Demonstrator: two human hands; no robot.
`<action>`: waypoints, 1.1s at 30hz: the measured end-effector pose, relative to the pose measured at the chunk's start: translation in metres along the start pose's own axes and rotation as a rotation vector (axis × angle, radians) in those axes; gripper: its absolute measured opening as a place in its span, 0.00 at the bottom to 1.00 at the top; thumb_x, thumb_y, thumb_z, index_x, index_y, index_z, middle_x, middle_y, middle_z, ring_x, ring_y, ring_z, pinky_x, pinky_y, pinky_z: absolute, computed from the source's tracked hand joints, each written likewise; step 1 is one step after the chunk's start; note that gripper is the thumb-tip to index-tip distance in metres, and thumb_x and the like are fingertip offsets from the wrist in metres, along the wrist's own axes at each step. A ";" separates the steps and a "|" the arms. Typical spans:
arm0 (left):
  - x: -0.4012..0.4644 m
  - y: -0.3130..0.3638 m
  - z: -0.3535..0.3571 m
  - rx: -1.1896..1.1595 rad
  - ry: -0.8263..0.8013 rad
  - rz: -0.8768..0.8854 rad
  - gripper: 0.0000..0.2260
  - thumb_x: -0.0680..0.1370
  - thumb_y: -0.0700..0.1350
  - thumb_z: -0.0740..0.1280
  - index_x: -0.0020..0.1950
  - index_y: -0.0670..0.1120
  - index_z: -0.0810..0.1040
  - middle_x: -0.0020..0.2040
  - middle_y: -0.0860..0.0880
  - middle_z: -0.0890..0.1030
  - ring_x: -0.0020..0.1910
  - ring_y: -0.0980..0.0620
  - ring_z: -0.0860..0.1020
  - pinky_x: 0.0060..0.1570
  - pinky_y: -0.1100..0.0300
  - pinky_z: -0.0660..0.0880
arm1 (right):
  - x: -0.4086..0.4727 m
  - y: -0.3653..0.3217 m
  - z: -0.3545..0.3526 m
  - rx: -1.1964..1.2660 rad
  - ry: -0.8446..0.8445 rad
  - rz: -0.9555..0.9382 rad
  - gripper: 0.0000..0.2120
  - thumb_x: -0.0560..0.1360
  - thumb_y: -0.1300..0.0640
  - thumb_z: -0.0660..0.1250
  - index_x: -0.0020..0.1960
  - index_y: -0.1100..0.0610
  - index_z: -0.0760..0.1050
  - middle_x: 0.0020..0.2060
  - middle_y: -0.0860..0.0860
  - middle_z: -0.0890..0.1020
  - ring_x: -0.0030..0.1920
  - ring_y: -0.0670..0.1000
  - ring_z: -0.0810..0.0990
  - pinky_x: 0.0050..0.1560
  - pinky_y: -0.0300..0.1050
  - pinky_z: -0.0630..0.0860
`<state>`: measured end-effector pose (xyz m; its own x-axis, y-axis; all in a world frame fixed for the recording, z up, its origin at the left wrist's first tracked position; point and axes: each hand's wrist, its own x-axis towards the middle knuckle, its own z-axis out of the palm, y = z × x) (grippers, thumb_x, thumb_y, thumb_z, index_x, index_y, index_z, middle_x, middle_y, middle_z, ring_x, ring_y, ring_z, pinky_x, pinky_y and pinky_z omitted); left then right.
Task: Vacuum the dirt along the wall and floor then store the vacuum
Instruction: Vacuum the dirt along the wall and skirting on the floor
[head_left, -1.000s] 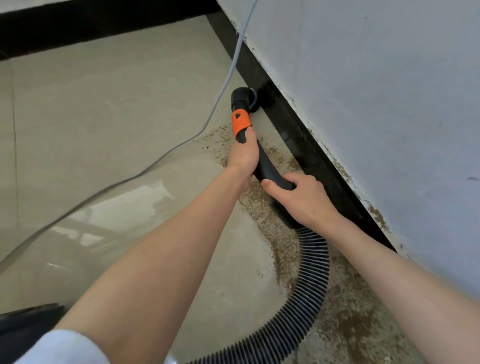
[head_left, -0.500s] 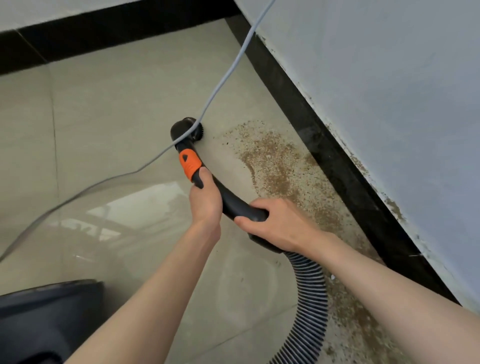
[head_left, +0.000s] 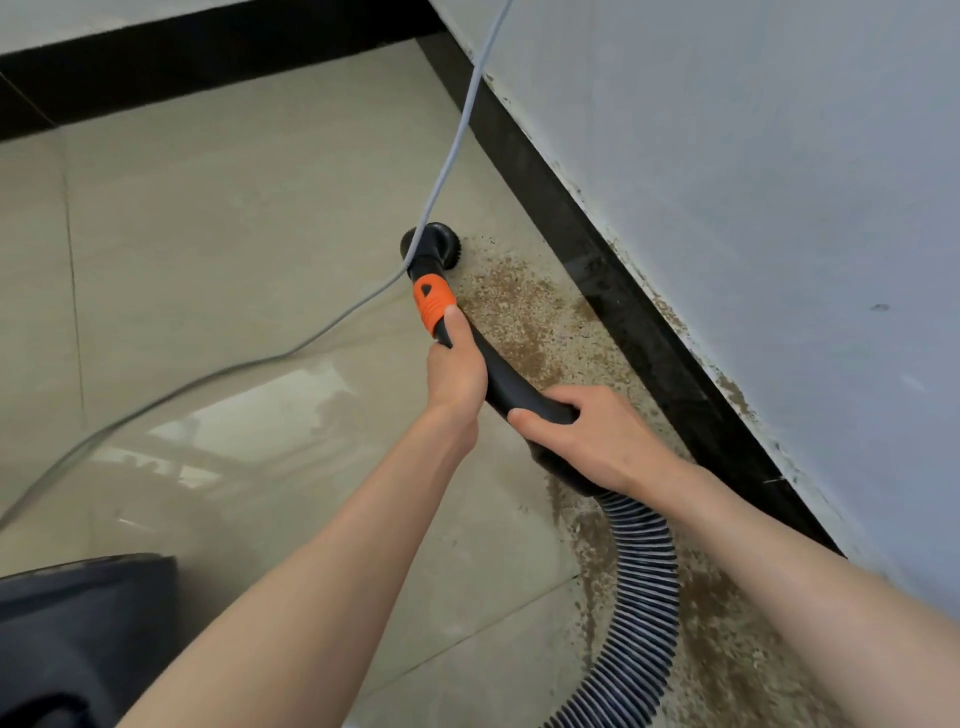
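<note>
- Both hands grip the vacuum wand (head_left: 511, 387): right hand (head_left: 597, 441) by the hose (head_left: 641, 582), left hand (head_left: 457, 371) below the orange collar (head_left: 432, 304).
- Brush head (head_left: 434, 249) sits on the floor (head_left: 234, 234), at the dirt's far edge.
- Dirt (head_left: 524, 312) lines the skirting (head_left: 613, 280): vacuuming looks early, storage pending.

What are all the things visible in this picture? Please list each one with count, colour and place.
brush nozzle: one, black, on floor at dirt's far edge
orange collar: one, behind nozzle
handle tube: one, black, curved
ribbed hose: one, black-grey, over dirt
dirt: brown patch along baseboard
power cord: one, grey, crossing nozzle
baseboard: black, under grey wall
vacuum body: dark, lower left
left hand: grips tube near collar
right hand: grips tube's rear
</note>
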<state>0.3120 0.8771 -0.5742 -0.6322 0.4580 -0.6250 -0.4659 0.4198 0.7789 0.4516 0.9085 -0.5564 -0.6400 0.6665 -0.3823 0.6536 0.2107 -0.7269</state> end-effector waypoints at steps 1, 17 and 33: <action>0.001 0.003 0.006 0.009 -0.014 0.004 0.29 0.80 0.62 0.51 0.67 0.40 0.66 0.59 0.43 0.76 0.58 0.44 0.75 0.62 0.47 0.72 | 0.001 0.002 -0.003 -0.001 0.012 0.007 0.28 0.63 0.29 0.61 0.39 0.54 0.78 0.33 0.49 0.83 0.35 0.52 0.81 0.42 0.54 0.78; 0.016 0.021 0.060 0.166 -0.143 0.007 0.23 0.80 0.62 0.49 0.53 0.42 0.68 0.46 0.44 0.75 0.54 0.43 0.77 0.58 0.48 0.74 | 0.014 0.024 -0.024 0.021 0.147 0.089 0.25 0.68 0.32 0.63 0.43 0.55 0.78 0.35 0.53 0.84 0.34 0.55 0.82 0.40 0.58 0.80; -0.027 -0.007 -0.060 0.116 0.307 -0.003 0.27 0.81 0.60 0.48 0.65 0.39 0.69 0.54 0.45 0.73 0.53 0.45 0.73 0.51 0.57 0.68 | -0.008 -0.022 0.049 0.084 -0.156 -0.059 0.23 0.62 0.30 0.63 0.37 0.51 0.77 0.32 0.48 0.82 0.35 0.51 0.81 0.39 0.52 0.77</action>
<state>0.2947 0.8146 -0.5592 -0.7963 0.2060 -0.5688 -0.4057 0.5157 0.7547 0.4228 0.8638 -0.5653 -0.7355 0.5344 -0.4164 0.5810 0.1813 -0.7935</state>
